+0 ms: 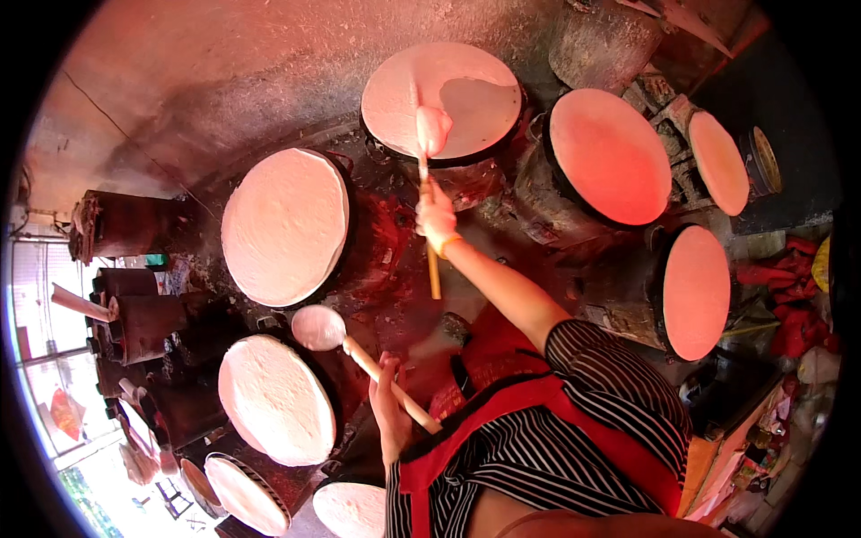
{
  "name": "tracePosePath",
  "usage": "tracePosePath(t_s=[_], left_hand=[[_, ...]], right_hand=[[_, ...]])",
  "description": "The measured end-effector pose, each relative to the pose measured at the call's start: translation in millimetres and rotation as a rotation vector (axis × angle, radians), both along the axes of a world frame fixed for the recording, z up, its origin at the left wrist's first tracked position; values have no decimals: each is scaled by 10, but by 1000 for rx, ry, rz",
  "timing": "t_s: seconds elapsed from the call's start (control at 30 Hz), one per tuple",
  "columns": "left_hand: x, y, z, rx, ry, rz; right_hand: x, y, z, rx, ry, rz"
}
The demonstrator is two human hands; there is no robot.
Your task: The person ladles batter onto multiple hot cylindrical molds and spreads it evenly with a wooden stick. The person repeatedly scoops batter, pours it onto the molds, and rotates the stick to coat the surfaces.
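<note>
My right hand (436,214), stretched forward, grips the wooden handle of a spreading tool (432,129). The tool's blurred head rests over a round griddle (474,107) at the top, which is largely coated with pale batter; a smooth greyish patch shows at its right. Nearer my body, my left hand (391,403) is closed around the wooden handle of a ladle (319,328). The ladle's round bowl hangs between two batter-covered griddles, a larger one (286,227) above and a smaller one (277,401) below.
More round griddles stand at the right (611,156), (697,293), and a pale disc (718,163) lies beyond. Dark cylindrical stoves (144,329) line the left. A stained wall (222,60) rises behind the top griddle. Pale-topped pans (350,510) stand at the bottom.
</note>
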State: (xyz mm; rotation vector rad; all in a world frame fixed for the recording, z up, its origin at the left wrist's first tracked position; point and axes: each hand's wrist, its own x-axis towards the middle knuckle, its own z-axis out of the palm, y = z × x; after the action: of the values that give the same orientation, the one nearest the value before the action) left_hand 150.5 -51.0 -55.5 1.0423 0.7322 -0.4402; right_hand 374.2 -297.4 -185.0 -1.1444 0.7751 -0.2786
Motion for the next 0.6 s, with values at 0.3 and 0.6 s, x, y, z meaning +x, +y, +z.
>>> tracePosePath(t_s=[0.3, 0.6], left_hand=[[118, -492, 277, -32, -6, -99], [260, -919, 170, 1, 20, -119]], right_hand=[[-87, -857, 704, 430, -131, -65], [-1095, -1666, 566, 285, 117, 343]])
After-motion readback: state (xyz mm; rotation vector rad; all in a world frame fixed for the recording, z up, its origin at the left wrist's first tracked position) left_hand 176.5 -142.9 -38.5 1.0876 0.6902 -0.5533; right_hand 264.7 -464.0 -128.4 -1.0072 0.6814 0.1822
